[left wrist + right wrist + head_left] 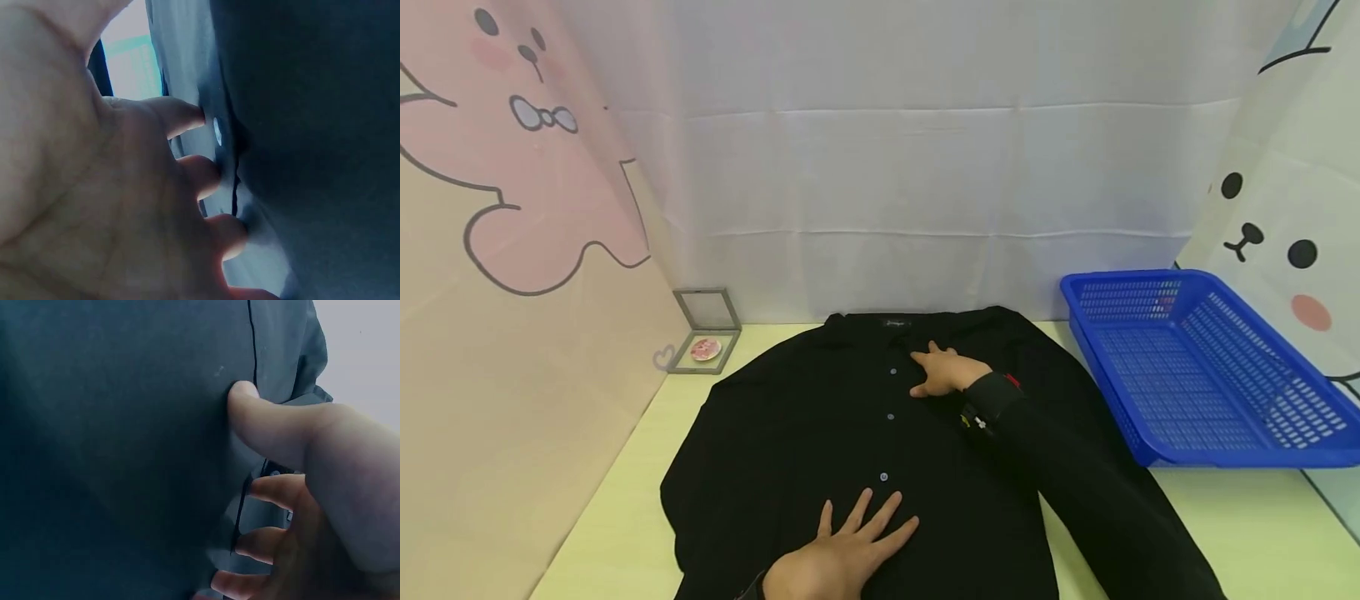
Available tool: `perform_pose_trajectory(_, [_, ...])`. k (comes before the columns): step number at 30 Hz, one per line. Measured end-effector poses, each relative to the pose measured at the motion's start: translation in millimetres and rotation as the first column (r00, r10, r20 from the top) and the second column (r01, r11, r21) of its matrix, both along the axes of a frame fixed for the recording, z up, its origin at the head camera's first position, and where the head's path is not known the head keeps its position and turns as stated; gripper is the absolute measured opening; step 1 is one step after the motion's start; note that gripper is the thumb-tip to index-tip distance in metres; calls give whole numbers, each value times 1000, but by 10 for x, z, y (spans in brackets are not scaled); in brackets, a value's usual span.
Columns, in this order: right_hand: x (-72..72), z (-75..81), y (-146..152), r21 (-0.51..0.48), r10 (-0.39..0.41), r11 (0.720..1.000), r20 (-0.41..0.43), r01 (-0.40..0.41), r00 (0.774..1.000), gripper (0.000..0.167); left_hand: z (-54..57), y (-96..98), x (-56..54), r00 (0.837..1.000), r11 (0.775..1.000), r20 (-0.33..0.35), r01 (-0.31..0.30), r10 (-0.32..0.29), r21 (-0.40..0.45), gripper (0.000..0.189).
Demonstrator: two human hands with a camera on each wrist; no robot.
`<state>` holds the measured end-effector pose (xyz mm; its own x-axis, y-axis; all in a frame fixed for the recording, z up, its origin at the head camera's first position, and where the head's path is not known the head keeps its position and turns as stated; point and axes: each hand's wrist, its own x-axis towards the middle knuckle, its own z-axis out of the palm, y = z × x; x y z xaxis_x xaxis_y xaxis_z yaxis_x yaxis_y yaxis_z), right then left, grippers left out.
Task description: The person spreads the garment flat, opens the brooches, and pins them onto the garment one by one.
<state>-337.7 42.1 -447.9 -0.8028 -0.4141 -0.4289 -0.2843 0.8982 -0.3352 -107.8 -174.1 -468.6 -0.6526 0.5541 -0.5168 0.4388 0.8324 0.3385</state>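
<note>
Table [632,508] — left hand [838,552] splayed on shirt [805,417].

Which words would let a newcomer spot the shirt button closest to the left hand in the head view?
Find the black shirt spread on the pale yellow table. Three small, pale buttons run down its front toward the left hand. The wanted button is the lowest of these, the one nearest that hand.

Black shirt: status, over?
Left hand spread on lower front. Right hand on upper front. Black shirt laid out, buttoned side up. Blue basket close by at right; contact unclear.
</note>
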Motion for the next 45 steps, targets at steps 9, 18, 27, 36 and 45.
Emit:
perform_pose_trajectory(9, [-109, -23, -21, 16, -82, 996, 16, 82, 996, 85, -96, -2, -28, 999, 999, -35, 36, -36, -2, 109])
perform_pose_trajectory(18, [359, -30, 147, 36, -21, 999, -28, 22, 999, 76, 28, -540, 9, 988, 963, 6, -152, 154, 221, 103])
perform_pose_trajectory(27, [1308, 47, 443, 26, 62, 998, -12, -62, 998, 77, 88, -1327, -124, 880, 868, -187, -358, 437, 343, 90])
perform_pose_trajectory(36, [1702, 42, 578, 5, 81, 997, 102, -81, 991, 77, -113, -2123, -253, 763, 797, -229, -583, 604, 158, 104])
perform_pose_trajectory(45, [2019, 204, 973, -71, 14, 997, 195, 0, 981, 73, -215, -2369, -188, 742, 766, -215, -641, 635, 47, 105])
